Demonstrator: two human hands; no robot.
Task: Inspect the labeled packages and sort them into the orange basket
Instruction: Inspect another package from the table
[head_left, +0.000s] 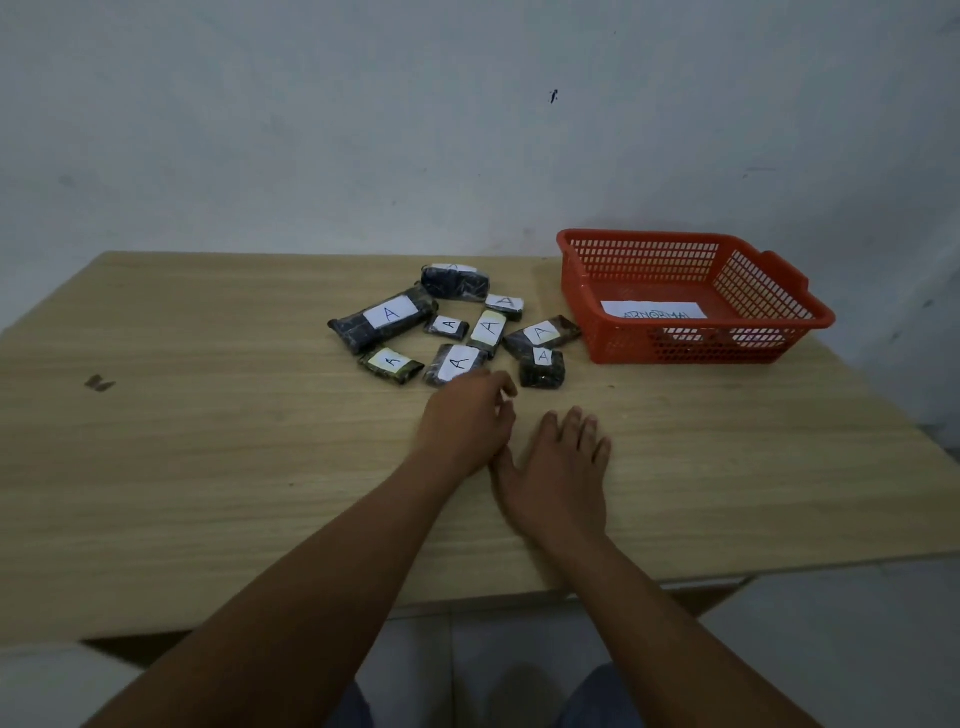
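— Packages (457, 332) sit clustered mid-surface, left of the orange basket (691, 296); none inside yet, I'd judge.
— Nearest grip?
— My left hand (467, 421), loosely curled and empty, just short of the closest package (457, 364). Right hand (561, 467) lies flat.

on a wood table (208, 467) lies a bunch of dark packages (452, 332), each with a white label marked "a", some touching each other. an orange basket (685, 343) sits to their right, near the wall (363, 130), and a white paper (652, 310) with writing lies inside it. the left hand (465, 421) hovers just below the packages with its fingers loosely curled and holding nothing, and the right hand (558, 467) lies flat on the table right beside it, fingers spread.
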